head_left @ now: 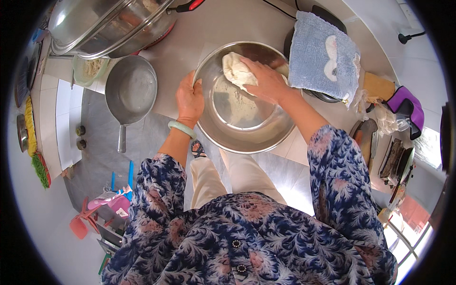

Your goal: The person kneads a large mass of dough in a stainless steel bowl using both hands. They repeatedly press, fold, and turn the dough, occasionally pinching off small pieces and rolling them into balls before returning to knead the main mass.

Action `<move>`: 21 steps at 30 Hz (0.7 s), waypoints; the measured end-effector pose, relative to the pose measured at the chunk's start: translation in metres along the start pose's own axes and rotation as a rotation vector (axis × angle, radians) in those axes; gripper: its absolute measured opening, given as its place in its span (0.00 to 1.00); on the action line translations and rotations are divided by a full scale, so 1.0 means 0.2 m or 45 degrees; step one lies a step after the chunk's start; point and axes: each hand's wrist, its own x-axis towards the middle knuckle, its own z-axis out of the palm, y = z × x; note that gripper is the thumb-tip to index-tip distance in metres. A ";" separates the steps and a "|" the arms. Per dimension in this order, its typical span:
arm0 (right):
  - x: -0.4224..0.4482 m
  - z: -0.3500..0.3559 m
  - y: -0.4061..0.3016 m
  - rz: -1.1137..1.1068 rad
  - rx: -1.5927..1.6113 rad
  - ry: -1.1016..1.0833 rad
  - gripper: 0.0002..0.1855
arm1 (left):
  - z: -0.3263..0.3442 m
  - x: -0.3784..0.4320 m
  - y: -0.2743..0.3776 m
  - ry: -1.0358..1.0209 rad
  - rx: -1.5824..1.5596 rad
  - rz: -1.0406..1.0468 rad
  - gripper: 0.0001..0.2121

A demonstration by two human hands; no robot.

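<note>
A wide stainless steel basin (pixel 245 140) stands at the counter's near edge in front of me. Around its left rim, my left hand (pixel 190 98) has the thumb inside and the fingers outside. Inside the basin, my right hand (pixel 265 81) grips a lump of pale dough (pixel 233 68) against the far wall. The fingers lie over the dough and partly hide it. Pale residue, like flour or dough scraps, coats part of the basin's floor. The lump's underside is out of sight.
A grey metal saucepan (pixel 131 89) rests on the left, its handle past the counter edge. Behind it are a large steel steamer pot (pixel 117 28) and a green bowl of shredded food (pixel 91 69). A blue towel (pixel 313 53) covers a dark appliance close by the basin's right. Farther right lies a knife (pixel 373 142).
</note>
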 end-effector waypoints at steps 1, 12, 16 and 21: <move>-0.04 0.03 0.02 -0.023 0.083 0.084 0.43 | 0.00 0.00 0.00 0.001 -0.031 -0.009 0.13; -0.23 0.54 -0.21 0.356 1.703 0.740 0.37 | 0.01 0.02 -0.01 0.015 -0.015 -0.002 0.11; -0.10 0.65 -0.38 0.384 1.834 0.964 0.37 | 0.00 0.02 0.00 -0.026 -0.169 -0.041 0.11; 0.09 0.61 -0.46 0.424 2.216 1.229 0.33 | 0.04 0.02 -0.04 0.061 -0.060 0.042 0.12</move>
